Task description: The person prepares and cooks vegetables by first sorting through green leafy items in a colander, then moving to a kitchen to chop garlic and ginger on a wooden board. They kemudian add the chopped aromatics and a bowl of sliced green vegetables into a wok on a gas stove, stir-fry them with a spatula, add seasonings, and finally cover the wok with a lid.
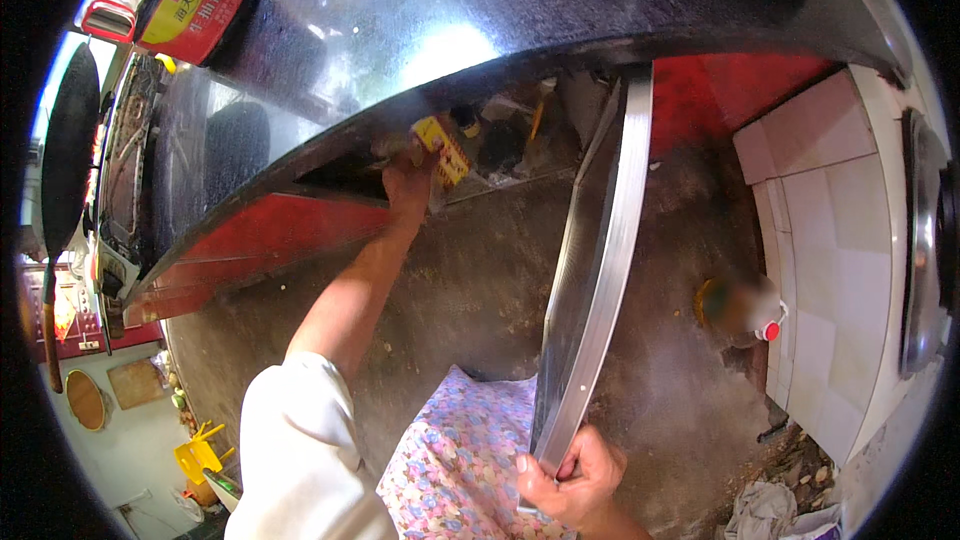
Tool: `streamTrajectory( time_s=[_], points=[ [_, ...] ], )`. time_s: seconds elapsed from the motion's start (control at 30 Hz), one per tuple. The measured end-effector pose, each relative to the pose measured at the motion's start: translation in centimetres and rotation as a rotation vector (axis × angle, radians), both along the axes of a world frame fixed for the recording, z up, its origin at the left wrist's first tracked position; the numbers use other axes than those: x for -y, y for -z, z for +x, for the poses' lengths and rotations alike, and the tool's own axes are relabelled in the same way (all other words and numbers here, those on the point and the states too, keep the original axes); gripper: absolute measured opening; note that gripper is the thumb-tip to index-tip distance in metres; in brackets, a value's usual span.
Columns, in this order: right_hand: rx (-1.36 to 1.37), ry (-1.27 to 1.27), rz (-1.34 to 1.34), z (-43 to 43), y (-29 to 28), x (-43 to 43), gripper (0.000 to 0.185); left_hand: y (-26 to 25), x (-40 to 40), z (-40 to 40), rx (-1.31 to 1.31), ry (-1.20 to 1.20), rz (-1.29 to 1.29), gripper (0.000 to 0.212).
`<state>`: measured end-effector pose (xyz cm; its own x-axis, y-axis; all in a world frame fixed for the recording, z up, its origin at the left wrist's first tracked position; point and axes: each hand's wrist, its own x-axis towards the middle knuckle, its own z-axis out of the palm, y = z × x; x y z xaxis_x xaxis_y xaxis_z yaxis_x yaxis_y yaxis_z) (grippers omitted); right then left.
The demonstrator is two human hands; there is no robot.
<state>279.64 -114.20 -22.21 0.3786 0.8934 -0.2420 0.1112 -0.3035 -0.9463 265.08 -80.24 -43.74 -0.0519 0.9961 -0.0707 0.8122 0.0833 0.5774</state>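
My right hand [574, 476] is closed on the lower edge of a metal-framed cabinet door [611, 240], which stands swung out from under the dark countertop [360, 22]. My left hand [409, 172] reaches into the cabinet below the counter's edge. Against its fingers lies a yellow and red box [442, 150]; whether the fingers grip it is not clear. Around it in the cabinet are a dark round thing [502, 146], clear plastic and a thin orange-yellow item [537, 121].
A soy sauce container [195, 7] stands on the counter's left part, near a hanging wok [69, 157]. On the floor at right is a jug with a red cap [769, 331]. A white-tiled structure [825, 240] bounds the right side; a yellow stool [199, 454] is lower left.
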Motion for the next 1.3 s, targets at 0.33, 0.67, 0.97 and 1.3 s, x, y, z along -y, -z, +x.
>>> streamTrajectory(
  time_s=[0.33,0.67,0.97,1.3],
  points=[
    [0.155,-0.243,-0.309,-1.1,4.5,6.4,0.035,2.1,-11.4,0.3,0.273,-0.161,-0.032,0.024],
    [-0.11,0.017,-0.116,-2.2,-2.0,-1.6,0.021,-5.4,18.6,-3.6,0.824,-0.267,-0.651,0.013],
    [-0.277,-0.121,-0.404,-3.7,-0.1,-4.6,0.027,-26.4,38.1,-12.6,0.853,-0.639,-0.84,0.03],
    [-1.008,0.112,-0.58,-10.0,-1.8,-18.7,0.079,-32.5,42.7,-16.5,1.018,-0.856,-0.193,0.035]
  ],
)
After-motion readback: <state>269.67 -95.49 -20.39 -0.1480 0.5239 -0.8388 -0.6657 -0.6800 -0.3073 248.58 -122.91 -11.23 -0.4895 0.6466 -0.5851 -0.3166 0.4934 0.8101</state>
